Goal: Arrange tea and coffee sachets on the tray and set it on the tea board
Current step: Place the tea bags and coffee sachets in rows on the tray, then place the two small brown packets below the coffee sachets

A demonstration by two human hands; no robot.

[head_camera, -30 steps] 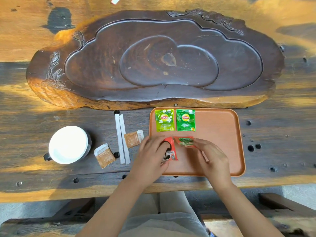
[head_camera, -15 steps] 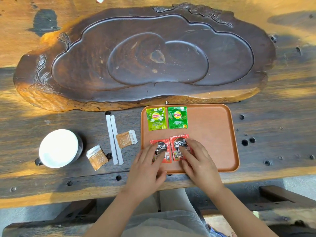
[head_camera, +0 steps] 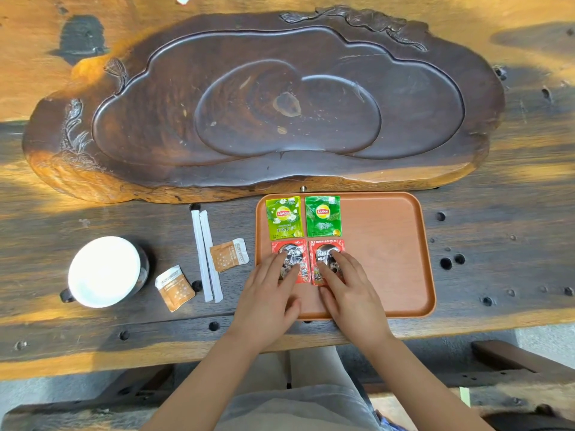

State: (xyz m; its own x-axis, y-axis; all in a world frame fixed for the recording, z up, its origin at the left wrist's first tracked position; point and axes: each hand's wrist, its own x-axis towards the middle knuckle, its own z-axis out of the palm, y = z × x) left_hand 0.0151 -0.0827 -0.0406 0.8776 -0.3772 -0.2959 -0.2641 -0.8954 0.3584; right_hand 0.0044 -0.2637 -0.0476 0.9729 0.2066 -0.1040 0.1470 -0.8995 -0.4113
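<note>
A white round cup (head_camera: 104, 271) sits at the left of the frame on the dark wooden table (head_camera: 497, 244). Right of it lie two small orange sugar packets (head_camera: 175, 287) (head_camera: 229, 255) and two long thin white paper sticks (head_camera: 207, 255), side by side. These all lie apart from the flat orange-brown tray with round corners (head_camera: 385, 253), which rests on the table at the lower middle. The big dark carved wooden tea board (head_camera: 264, 107) fills the top of the frame, just above the tray, with nothing on it.

Four sachets lie on the tray's left part, in two rows of two. On top are a light green Lipton tea sachet (head_camera: 283, 217) and a dark green Lipton tea sachet (head_camera: 323, 216). Below are two red Nescafe coffee sachets (head_camera: 303, 255) (head_camera: 323, 253), partly hidden by fingers.

The left hand (head_camera: 267, 297) lies flat and open, fingers pressing on the left red one. The right hand (head_camera: 350, 293) lies flat and open on the right red one. Neither hand grips anything.
</note>
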